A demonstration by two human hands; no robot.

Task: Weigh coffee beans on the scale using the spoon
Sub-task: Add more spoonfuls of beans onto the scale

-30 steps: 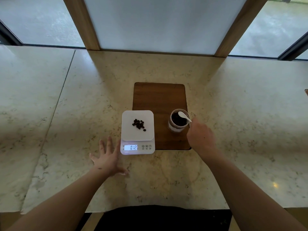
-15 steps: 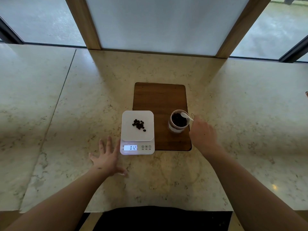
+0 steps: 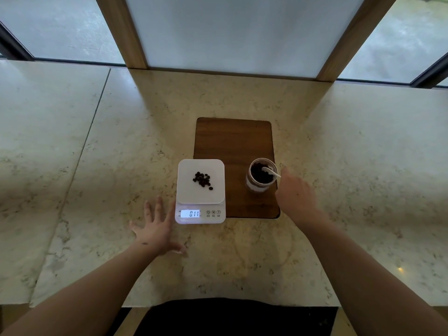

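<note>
A white digital scale (image 3: 189, 197) sits on the marble counter with a small heap of coffee beans (image 3: 203, 179) on its platform; its lit display reads 0.11. To its right a glass jar (image 3: 261, 175) of dark beans stands on a wooden board (image 3: 234, 141). A white spoon (image 3: 270, 171) dips into the jar, its bowl down among the beans. My right hand (image 3: 294, 194) holds the spoon's handle just right of the jar. My left hand (image 3: 157, 226) lies flat on the counter, fingers spread, beside the scale's front left corner.
The marble counter (image 3: 109, 141) runs wide to both sides, with a seam on the left. Wooden window posts (image 3: 121, 30) and a white panel rise behind the board. The counter's front edge is close to my body.
My right hand has lowered the spoon's bowl deeper into the jar. The scale's reading went from 0.12 to 0.11. My left hand has stayed put.
</note>
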